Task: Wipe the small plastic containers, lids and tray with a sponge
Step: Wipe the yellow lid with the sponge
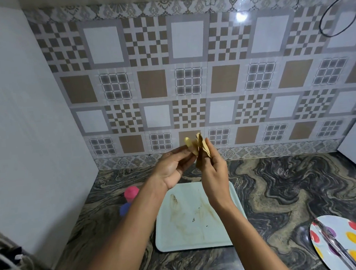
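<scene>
Both hands are up at frame centre, working the sponge [197, 149] between them. The left hand [174, 166] pinches its yellow edge and the right hand [214, 174] pinches the browner, folded side. The sponge is crumpled and stands roughly upright, clear of every surface.

Key relation: the tray [213, 235] lies flat on the counter [282, 190], directly below the hands at lower centre. Brown smears and a few dark specks sit left of its middle. I cannot settle its long axis from this angle.

The right wrist overlaps the tray's upper right, so I judge the right hand is better placed to bring the sponge straight down.

The pink container [131, 193] and blue container [125, 208] sit just left of the tray, partly behind the left forearm. That makes the left hand the nearer one for those.

A spotted plate [352, 236] is at lower right, well apart.
</scene>
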